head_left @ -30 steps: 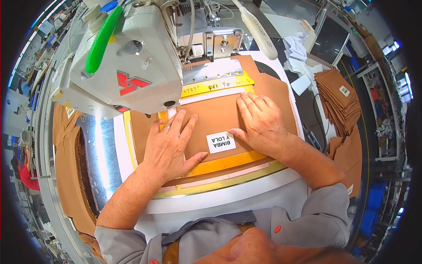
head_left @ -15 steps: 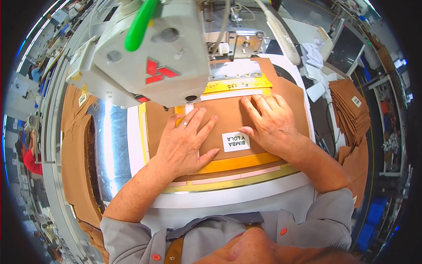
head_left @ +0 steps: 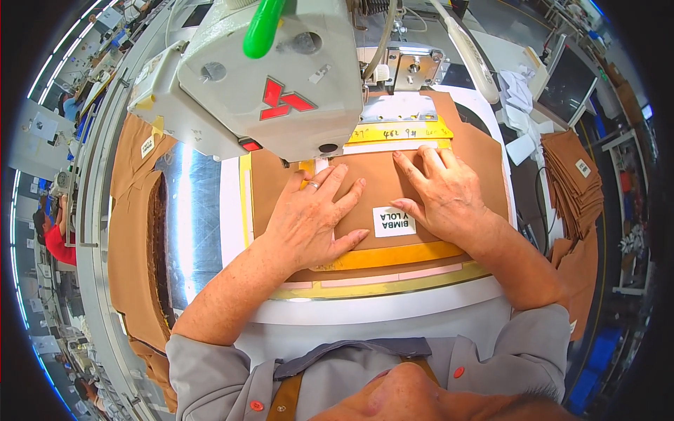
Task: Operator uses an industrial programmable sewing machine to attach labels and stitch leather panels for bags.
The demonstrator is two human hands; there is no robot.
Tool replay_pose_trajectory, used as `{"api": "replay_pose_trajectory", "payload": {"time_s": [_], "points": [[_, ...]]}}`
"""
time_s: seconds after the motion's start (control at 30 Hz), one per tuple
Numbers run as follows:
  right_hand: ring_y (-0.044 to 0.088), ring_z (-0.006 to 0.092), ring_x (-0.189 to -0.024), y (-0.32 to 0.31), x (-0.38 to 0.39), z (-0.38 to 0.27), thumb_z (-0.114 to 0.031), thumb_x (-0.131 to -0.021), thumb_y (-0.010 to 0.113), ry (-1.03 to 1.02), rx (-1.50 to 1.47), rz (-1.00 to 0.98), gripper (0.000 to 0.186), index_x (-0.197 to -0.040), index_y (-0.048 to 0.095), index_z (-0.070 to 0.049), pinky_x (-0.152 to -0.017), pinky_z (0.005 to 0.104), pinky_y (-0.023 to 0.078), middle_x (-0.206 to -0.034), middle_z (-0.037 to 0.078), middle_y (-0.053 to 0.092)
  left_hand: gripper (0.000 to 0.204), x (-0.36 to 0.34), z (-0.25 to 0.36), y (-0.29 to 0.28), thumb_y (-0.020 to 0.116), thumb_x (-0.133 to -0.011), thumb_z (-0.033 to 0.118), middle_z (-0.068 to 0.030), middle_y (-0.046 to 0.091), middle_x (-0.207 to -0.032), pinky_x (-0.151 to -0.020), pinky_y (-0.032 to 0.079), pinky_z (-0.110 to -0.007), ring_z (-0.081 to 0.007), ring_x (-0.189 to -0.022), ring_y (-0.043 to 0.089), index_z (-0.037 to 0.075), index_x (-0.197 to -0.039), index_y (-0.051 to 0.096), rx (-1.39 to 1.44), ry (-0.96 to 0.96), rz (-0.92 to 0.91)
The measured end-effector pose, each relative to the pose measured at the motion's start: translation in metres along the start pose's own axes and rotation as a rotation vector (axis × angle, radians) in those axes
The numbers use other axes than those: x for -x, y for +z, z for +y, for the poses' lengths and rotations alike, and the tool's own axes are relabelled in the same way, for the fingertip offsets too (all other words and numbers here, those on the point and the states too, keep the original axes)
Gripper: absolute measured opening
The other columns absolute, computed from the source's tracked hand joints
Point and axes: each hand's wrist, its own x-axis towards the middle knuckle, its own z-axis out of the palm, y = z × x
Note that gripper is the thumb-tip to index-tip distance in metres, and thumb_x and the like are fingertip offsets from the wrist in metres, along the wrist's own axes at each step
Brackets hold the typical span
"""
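A brown fabric panel point(head_left: 379, 179) lies flat on a white-edged template with yellow strips. On the panel is a white printed label point(head_left: 394, 222), between my hands and near a yellow curved strip point(head_left: 404, 255). My left hand point(head_left: 312, 210), wearing a ring, rests open on the panel's left part, fingers spread, its upper fingertips close beneath the sewing machine head point(head_left: 281, 91). To the right, my right hand point(head_left: 449, 200) presses the panel with bent, parted fingers. Their tips lie just below a yellow-edged clamp plate point(head_left: 404, 131) with handwriting. Neither hand grips anything.
Brown fabric pieces hang along the left point(head_left: 133, 245); a stack of brown pieces point(head_left: 570, 179) lies at the right. A green handle point(head_left: 265, 29) juts over the machine. A dark screen point(head_left: 572, 78) stands at the far right. People sit at other stations on the left.
The whole view has shifted, so machine and panel appear farther right. My right fingers look a little more bent. Both hands remain on the panel.
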Motion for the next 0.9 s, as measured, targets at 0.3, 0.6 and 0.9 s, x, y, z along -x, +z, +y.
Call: {"api": "replay_pose_trajectory", "payload": {"time_s": [0.3, 0.6, 0.9], "points": [[0.058, 0.0228, -0.1, 0.001, 0.0, 0.007, -0.061, -0.085, 0.068, -0.035, 0.003, -0.001, 0.068, -0.133, 0.064, -0.012, -0.08, 0.0356, 0.049, -0.106, 0.008, 0.057, 0.065, 0.001, 0.0, -0.001, 0.072, -0.082, 0.051, -0.0167, 0.055, -0.139, -0.1, 0.042, -0.048, -0.0306, -0.111, 0.06, 0.012, -0.133, 0.065, -0.01, -0.013, -0.003], [0.056, 0.0266, -0.104, 0.007, -0.003, 0.01, -0.062, -0.085, 0.067, -0.089, -0.017, 0.0, 0.07, -0.133, 0.064, -0.011, -0.084, 0.0369, 0.049, -0.11, 0.01, 0.057, 0.065, 0.002, -0.004, -0.003, 0.072, -0.081, 0.054, -0.0186, 0.051, -0.144, -0.099, 0.044, -0.047, -0.0359, -0.106, 0.062, 0.011, -0.13, 0.065, -0.003, -0.059, -0.05], [0.052, 0.0249, -0.109, 0.01, -0.009, 0.009, -0.062, -0.086, 0.067, -0.112, -0.042, -0.01, 0.072, -0.133, 0.064, -0.008, -0.083, 0.037, 0.044, -0.11, 0.008, 0.058, 0.068, 0.009, -0.007, -0.009, 0.068, -0.083, 0.062, -0.0223, 0.052, -0.143, -0.1, 0.042, -0.048, -0.0289, -0.118, 0.061, 0.009, -0.126, 0.06, -0.087, -0.117, -0.145]]}}
